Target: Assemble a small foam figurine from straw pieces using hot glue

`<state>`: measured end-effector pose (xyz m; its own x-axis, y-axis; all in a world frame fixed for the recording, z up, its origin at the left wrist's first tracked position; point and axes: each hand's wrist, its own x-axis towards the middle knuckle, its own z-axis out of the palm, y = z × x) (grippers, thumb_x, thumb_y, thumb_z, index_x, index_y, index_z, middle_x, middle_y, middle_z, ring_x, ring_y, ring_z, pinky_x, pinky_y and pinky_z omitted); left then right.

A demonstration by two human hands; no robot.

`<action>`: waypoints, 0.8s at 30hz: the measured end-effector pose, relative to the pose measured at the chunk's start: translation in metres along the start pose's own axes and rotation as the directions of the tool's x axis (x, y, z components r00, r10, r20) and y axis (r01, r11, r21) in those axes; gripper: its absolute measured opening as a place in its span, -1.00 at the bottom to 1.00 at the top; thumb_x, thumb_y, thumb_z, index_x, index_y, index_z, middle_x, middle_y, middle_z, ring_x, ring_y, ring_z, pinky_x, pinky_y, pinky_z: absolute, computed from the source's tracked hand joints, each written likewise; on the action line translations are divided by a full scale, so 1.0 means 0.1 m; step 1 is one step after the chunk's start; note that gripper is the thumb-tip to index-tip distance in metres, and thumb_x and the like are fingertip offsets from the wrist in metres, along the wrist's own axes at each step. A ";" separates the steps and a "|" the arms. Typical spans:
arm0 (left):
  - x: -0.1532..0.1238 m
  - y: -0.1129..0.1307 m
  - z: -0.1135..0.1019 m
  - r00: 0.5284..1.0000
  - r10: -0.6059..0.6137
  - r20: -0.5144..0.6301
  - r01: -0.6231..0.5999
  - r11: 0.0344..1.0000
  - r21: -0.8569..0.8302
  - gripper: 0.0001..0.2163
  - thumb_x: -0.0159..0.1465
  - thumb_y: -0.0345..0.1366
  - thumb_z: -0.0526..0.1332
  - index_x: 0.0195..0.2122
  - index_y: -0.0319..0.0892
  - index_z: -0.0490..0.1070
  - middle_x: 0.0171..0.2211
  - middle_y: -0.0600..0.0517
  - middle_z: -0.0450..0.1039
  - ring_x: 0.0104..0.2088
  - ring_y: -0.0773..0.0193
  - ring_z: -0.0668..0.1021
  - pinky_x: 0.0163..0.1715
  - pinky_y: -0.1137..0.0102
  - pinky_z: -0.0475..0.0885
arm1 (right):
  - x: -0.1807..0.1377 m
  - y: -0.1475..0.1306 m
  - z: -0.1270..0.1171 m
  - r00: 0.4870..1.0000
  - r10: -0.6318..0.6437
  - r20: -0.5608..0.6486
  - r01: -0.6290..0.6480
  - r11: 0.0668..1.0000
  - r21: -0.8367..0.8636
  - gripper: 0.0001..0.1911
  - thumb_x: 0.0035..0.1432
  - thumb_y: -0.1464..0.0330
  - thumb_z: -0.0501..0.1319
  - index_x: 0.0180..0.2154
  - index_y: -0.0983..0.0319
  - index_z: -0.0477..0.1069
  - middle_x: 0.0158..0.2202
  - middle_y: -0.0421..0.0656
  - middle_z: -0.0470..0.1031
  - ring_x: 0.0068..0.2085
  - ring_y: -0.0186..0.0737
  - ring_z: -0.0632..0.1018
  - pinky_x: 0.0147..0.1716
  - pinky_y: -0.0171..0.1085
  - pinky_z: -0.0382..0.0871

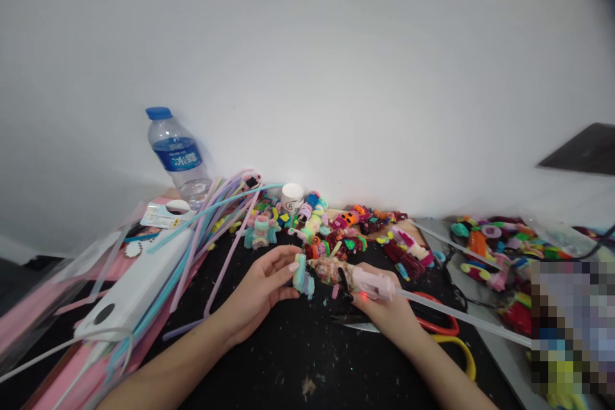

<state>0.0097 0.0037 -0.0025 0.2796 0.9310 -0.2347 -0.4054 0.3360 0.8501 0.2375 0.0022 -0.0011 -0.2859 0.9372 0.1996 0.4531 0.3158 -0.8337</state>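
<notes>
Between the thumb and fingers of my left hand (275, 278) is a small pastel pipe-cleaner figure (302, 277), mostly light blue and yellow. My right hand (379, 298) is wrapped round a pink hot glue gun (372, 284) with a red light glowing on its body. The gun's nozzle points left, close to the figure; whether it touches cannot be made out. A long translucent glue stick (461, 317) runs out of the gun's back to the right. Under my right hand lie scissors with red and yellow handles (456, 339), their blades partly covered.
Several colourful pipe-cleaner figures (353, 221) crowd the back of the black mat (288, 359), around a white cup (293, 195). A bundle of pipe cleaners (192, 262) lies left, near a water bottle (175, 154). More figures (480, 243) and a cable (454, 282) lie right.
</notes>
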 end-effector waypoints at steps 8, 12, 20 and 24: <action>-0.01 0.00 0.01 1.000 -0.016 0.022 0.016 1.000 -0.014 -0.81 0.17 -0.30 0.28 -0.17 -0.12 0.43 -0.22 0.04 0.33 -0.32 0.39 0.44 -0.42 0.51 0.45 | 0.00 -0.02 0.01 1.000 0.008 0.021 -0.007 0.999 -0.034 -0.85 -0.01 0.37 0.17 -0.56 0.23 0.24 -0.60 -0.31 0.19 -0.55 -0.39 0.22 -0.56 -0.39 0.12; -0.01 -0.01 0.01 1.000 -0.015 0.024 0.016 0.999 -0.042 -0.82 0.16 -0.32 0.29 -0.19 -0.12 0.44 -0.22 0.04 0.33 -0.28 0.36 0.44 -0.31 0.42 0.47 | 0.00 -0.02 0.01 1.000 0.020 0.017 -0.019 0.999 -0.042 -0.83 -0.02 0.37 0.17 -0.57 0.22 0.22 -0.61 -0.32 0.18 -0.56 -0.40 0.21 -0.57 -0.40 0.11; 0.00 -0.01 0.01 1.000 0.004 0.006 -0.004 0.999 -0.047 -0.82 0.15 -0.32 0.30 -0.21 -0.13 0.45 -0.25 0.05 0.34 -0.28 0.35 0.44 -0.28 0.42 0.43 | -0.01 -0.03 0.00 0.999 0.009 0.032 -0.007 0.998 -0.058 -0.84 -0.03 0.36 0.14 -0.57 0.21 0.18 -0.60 -0.31 0.17 -0.55 -0.38 0.21 -0.55 -0.39 0.09; -0.01 0.00 0.02 1.000 0.013 -0.002 -0.013 0.998 -0.054 -0.82 0.14 -0.32 0.31 -0.21 -0.14 0.44 -0.27 0.05 0.36 -0.29 0.35 0.44 -0.32 0.45 0.40 | 0.00 -0.02 0.00 0.998 -0.013 0.055 0.016 0.998 -0.057 -0.81 -0.04 0.37 0.15 -0.58 0.21 0.14 -0.61 -0.32 0.15 -0.57 -0.40 0.20 -0.56 -0.39 0.06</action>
<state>0.0108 0.0024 -0.0017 0.2727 0.9356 -0.2243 -0.4554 0.3309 0.8265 0.2368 0.0013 0.0011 -0.3374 0.9236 0.1820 0.4960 0.3388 -0.7995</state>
